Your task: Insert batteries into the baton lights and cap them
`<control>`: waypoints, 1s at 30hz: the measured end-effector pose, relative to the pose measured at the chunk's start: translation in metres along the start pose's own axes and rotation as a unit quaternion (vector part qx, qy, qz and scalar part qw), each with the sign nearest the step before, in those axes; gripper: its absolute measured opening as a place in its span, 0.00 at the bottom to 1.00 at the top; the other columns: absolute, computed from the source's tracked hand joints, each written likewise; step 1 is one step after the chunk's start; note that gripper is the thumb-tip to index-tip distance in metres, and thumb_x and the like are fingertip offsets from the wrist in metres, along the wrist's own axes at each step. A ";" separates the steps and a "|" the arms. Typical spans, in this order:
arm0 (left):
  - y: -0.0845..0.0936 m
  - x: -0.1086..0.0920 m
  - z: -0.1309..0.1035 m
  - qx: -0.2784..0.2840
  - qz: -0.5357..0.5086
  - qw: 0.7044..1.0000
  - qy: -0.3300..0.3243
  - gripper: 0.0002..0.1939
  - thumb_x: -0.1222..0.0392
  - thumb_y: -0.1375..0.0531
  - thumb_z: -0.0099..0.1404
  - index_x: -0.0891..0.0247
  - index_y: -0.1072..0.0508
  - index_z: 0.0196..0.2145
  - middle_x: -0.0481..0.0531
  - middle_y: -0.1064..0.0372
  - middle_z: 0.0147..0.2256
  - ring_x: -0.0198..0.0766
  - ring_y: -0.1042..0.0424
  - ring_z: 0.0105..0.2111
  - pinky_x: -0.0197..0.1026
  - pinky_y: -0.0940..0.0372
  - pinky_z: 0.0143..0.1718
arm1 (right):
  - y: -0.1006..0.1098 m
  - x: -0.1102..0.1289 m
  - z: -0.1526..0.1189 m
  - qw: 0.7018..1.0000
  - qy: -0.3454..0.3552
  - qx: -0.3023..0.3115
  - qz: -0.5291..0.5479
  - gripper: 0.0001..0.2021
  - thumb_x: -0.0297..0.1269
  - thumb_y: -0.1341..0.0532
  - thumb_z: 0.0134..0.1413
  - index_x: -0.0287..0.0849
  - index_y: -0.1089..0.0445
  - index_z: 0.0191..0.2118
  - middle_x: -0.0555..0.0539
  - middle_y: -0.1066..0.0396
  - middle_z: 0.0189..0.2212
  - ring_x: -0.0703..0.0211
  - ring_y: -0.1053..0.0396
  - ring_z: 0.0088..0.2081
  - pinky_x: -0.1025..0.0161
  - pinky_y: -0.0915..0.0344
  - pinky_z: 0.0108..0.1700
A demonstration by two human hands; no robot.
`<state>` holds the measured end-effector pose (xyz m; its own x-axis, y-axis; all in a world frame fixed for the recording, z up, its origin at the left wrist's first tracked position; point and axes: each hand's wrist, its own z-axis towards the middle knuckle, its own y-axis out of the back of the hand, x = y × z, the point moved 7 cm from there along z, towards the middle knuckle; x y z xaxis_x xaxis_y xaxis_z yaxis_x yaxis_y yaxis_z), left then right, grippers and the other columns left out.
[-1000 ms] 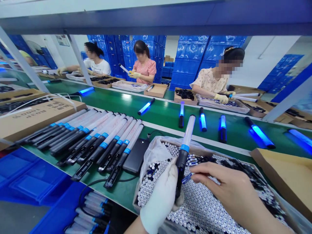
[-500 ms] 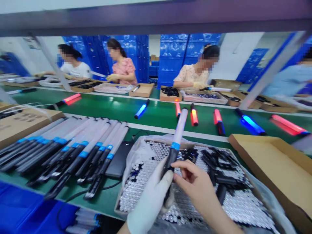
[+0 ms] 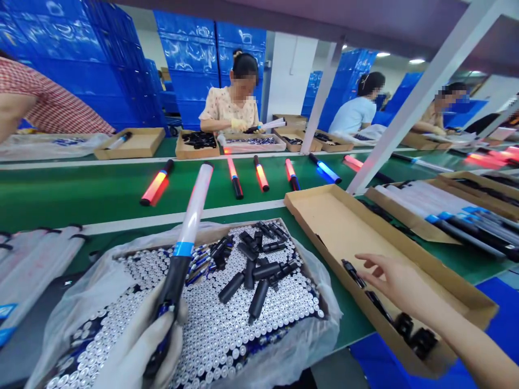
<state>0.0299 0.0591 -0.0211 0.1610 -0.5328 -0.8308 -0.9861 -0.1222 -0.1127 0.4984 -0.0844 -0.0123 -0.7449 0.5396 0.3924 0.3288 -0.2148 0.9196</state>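
Note:
My left hand (image 3: 150, 335), in a white glove, is wrapped round the black handle of a light stick (image 3: 184, 248) with a blue band and an unlit whitish tube, tilted up over a box of batteries (image 3: 227, 346). The handle's side is open, with blue showing inside. My bare right hand (image 3: 385, 275) hovers over the near edge of a cardboard tray (image 3: 344, 227), fingers apart, by small black parts (image 3: 353, 273). Short black cylinders (image 3: 258, 300) lie on the batteries.
Lit red and blue sticks (image 3: 261, 174) lie on the green belt (image 3: 101, 189) beyond. Unlit sticks are at left (image 3: 44, 259) and right (image 3: 446, 205). A slanted white post (image 3: 413, 108) rises at right. Several people work across the belt.
My right hand has left the light stick and moved right to the cardboard tray. My left hand still holds the stick. The view has turned to the right.

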 end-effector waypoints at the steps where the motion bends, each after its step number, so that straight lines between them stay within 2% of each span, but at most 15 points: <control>1: -0.006 0.001 -0.002 -0.003 0.004 1.000 0.001 0.42 0.63 0.28 0.43 0.37 0.31 0.55 0.46 0.24 0.39 0.34 0.24 0.26 0.31 0.29 0.23 | -0.011 0.003 0.009 0.999 0.025 0.020 -0.015 0.24 0.47 0.41 0.48 0.41 0.25 0.49 0.43 0.23 0.33 0.54 0.26 0.30 0.61 0.32 0.32; 4: -0.019 0.001 -0.009 0.005 0.003 1.000 0.016 0.43 0.63 0.27 0.39 0.40 0.30 0.55 0.47 0.25 0.38 0.37 0.23 0.29 0.36 0.26 0.28 | -0.031 0.010 0.027 0.991 0.071 0.074 -0.082 0.22 0.37 0.41 0.46 0.41 0.24 0.48 0.44 0.23 0.31 0.54 0.26 0.30 0.62 0.33 0.32; 6: -0.021 0.000 -0.010 0.009 -0.001 1.000 0.015 0.44 0.63 0.27 0.39 0.40 0.30 0.55 0.47 0.25 0.39 0.37 0.23 0.30 0.36 0.26 0.30 | -0.027 0.005 0.033 0.988 0.060 0.074 -0.120 0.23 0.34 0.43 0.45 0.39 0.24 0.49 0.43 0.22 0.32 0.50 0.24 0.33 0.60 0.32 0.34; 9: -0.016 -0.001 -0.009 0.014 -0.018 1.000 0.005 0.42 0.59 0.27 0.42 0.41 0.32 0.56 0.47 0.26 0.40 0.35 0.23 0.30 0.33 0.27 0.29 | -0.005 -0.004 0.027 0.997 0.003 0.006 -0.081 0.28 0.35 0.43 0.44 0.36 0.28 0.54 0.41 0.22 0.34 0.43 0.23 0.37 0.55 0.28 0.37; 11: -0.017 0.003 -0.008 0.042 -0.031 0.999 0.012 0.43 0.51 0.27 0.46 0.42 0.35 0.59 0.48 0.26 0.39 0.33 0.25 0.26 0.30 0.32 0.21 | 0.004 0.012 0.011 0.999 0.008 -0.033 0.031 0.29 0.40 0.41 0.46 0.40 0.31 0.57 0.42 0.21 0.36 0.43 0.22 0.38 0.56 0.26 0.37; 13: -0.022 0.007 -0.008 0.095 -0.039 0.995 0.015 0.43 0.40 0.31 0.49 0.44 0.39 0.61 0.49 0.27 0.37 0.30 0.31 0.18 0.28 0.41 0.13 | 0.000 0.058 -0.014 0.983 0.072 -0.038 0.164 0.27 0.47 0.40 0.51 0.47 0.33 0.57 0.44 0.21 0.39 0.47 0.22 0.38 0.61 0.24 0.35; 14: -0.025 0.008 -0.008 0.125 -0.044 0.991 0.007 0.43 0.36 0.34 0.51 0.46 0.40 0.62 0.49 0.28 0.36 0.28 0.35 0.15 0.28 0.45 0.11 | -0.008 0.093 -0.029 0.967 0.122 -0.014 0.223 0.26 0.48 0.39 0.52 0.49 0.34 0.57 0.45 0.22 0.42 0.50 0.22 0.38 0.63 0.23 0.35; 15: -0.027 0.008 -0.010 0.153 -0.049 0.987 -0.007 0.43 0.33 0.37 0.53 0.47 0.41 0.62 0.49 0.28 0.35 0.26 0.38 0.13 0.28 0.47 0.10 | -0.012 0.130 -0.045 0.951 0.164 -0.020 0.261 0.22 0.48 0.39 0.55 0.51 0.33 0.55 0.46 0.22 0.42 0.52 0.22 0.37 0.65 0.23 0.35; 18: -0.027 0.005 -0.014 0.197 -0.043 0.978 -0.053 0.40 0.30 0.45 0.59 0.51 0.41 0.63 0.48 0.32 0.30 0.25 0.40 0.13 0.27 0.48 0.11 | -0.031 0.244 -0.090 0.905 0.290 -0.010 0.310 0.11 0.43 0.39 0.59 0.53 0.27 0.46 0.47 0.23 0.43 0.55 0.23 0.41 0.66 0.24 0.39; 19: -0.024 0.005 -0.015 0.200 -0.033 0.977 -0.062 0.40 0.30 0.48 0.60 0.51 0.41 0.64 0.48 0.34 0.28 0.26 0.39 0.14 0.27 0.47 0.12 | -0.033 0.276 -0.103 0.876 0.340 -0.016 0.341 0.08 0.41 0.39 0.59 0.54 0.26 0.44 0.47 0.24 0.40 0.56 0.24 0.40 0.66 0.24 0.37; 21: -0.016 0.004 -0.019 0.198 -0.020 0.978 -0.068 0.39 0.30 0.51 0.62 0.50 0.42 0.65 0.47 0.37 0.26 0.26 0.38 0.15 0.26 0.47 0.13 | -0.042 0.323 -0.119 0.838 0.399 -0.007 0.372 0.08 0.38 0.40 0.60 0.54 0.26 0.43 0.48 0.25 0.36 0.59 0.25 0.37 0.68 0.25 0.34; 22: -0.012 0.003 -0.020 0.195 -0.023 0.978 -0.069 0.38 0.30 0.52 0.63 0.50 0.42 0.65 0.46 0.38 0.25 0.26 0.38 0.15 0.26 0.47 0.13 | -0.045 0.338 -0.123 0.828 0.416 0.001 0.377 0.08 0.37 0.40 0.60 0.54 0.25 0.43 0.48 0.26 0.34 0.60 0.26 0.35 0.69 0.26 0.32; 24: -0.003 0.001 -0.022 0.197 -0.039 0.977 -0.072 0.38 0.31 0.52 0.63 0.50 0.42 0.65 0.44 0.42 0.23 0.24 0.43 0.14 0.25 0.47 0.13 | -0.052 0.354 -0.126 0.827 0.429 0.017 0.364 0.09 0.36 0.39 0.59 0.53 0.25 0.44 0.48 0.27 0.32 0.61 0.27 0.32 0.70 0.28 0.28; 27: 0.008 -0.003 -0.024 0.195 -0.057 0.976 -0.076 0.39 0.32 0.51 0.64 0.51 0.45 0.67 0.44 0.44 0.23 0.23 0.45 0.15 0.25 0.46 0.15 | -0.055 0.361 -0.129 0.829 0.442 0.021 0.342 0.09 0.36 0.39 0.59 0.54 0.25 0.44 0.49 0.28 0.30 0.63 0.28 0.29 0.73 0.30 0.26; 30: 0.010 -0.007 -0.026 0.219 -0.052 0.970 -0.092 0.40 0.31 0.52 0.64 0.51 0.48 0.68 0.48 0.37 0.27 0.25 0.41 0.18 0.26 0.45 0.17 | -0.056 0.362 -0.135 0.829 0.460 0.006 0.319 0.09 0.35 0.39 0.60 0.54 0.26 0.45 0.50 0.29 0.30 0.65 0.29 0.30 0.74 0.30 0.28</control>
<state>0.0202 0.0398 -0.0024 0.2909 -0.3742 -0.8805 -0.8943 0.2208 -0.3893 0.1321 0.0129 0.0805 -0.5427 -0.5298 0.6517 0.8278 -0.2062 0.5217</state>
